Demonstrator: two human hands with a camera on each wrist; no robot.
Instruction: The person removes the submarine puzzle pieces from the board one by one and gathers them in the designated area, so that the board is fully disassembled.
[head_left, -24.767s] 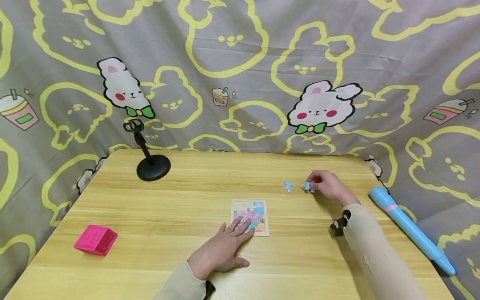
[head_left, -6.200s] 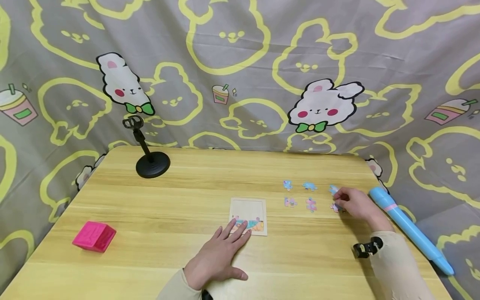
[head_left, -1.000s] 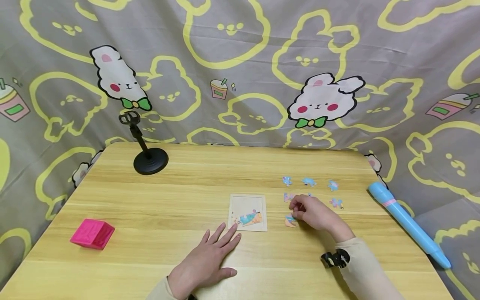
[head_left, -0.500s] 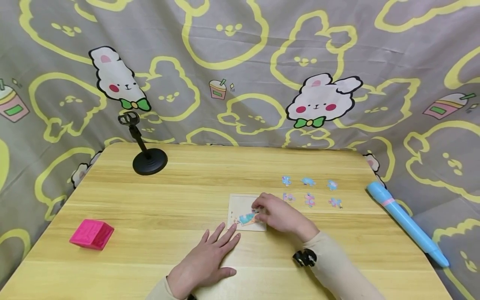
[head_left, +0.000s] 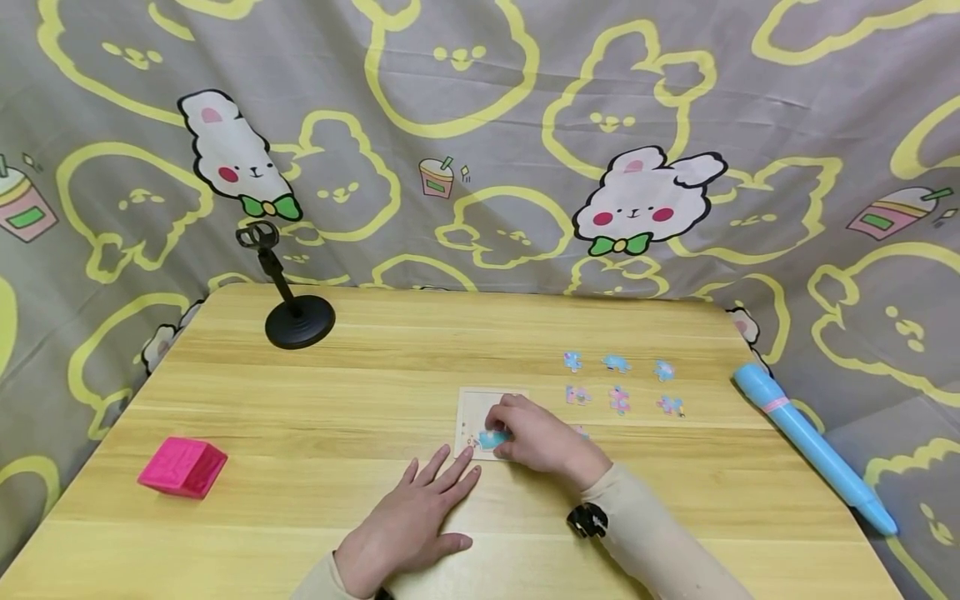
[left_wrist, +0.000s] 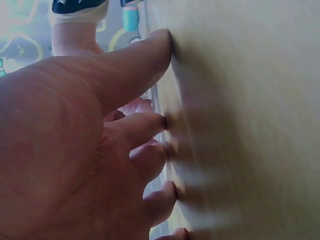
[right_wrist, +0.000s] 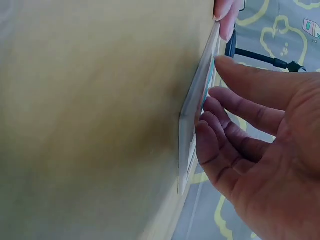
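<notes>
A small square wooden puzzle board [head_left: 473, 403] lies in the middle of the table. My right hand [head_left: 542, 439] bends over its right side in the head view, thumb and fingers pinching at a teal puzzle piece [head_left: 491, 439]. In the right wrist view the thumb and curled fingertips meet the board's face; the piece is mostly hidden there. Flat, with fingers spread, my left hand [head_left: 411, 527] rests on the table, its fingertips at the board's near left edge. Several loose puzzle pieces [head_left: 618, 400] lie in rows to the right; one piece [head_left: 581, 432] is partly covered by my right hand.
A black stand [head_left: 300, 322] with a clip stands at the back left. The pink cube [head_left: 183, 468] is at the left, and a long blue pen-shaped object [head_left: 813, 446] lies along the right edge. A patterned curtain [head_left: 510, 92] hangs behind the table [head_left: 390, 350].
My right hand has moved left from the loose pieces onto the board. Over the longer span, pieces have left the board and lie in rows at the right. The left hand has barely moved lately.
</notes>
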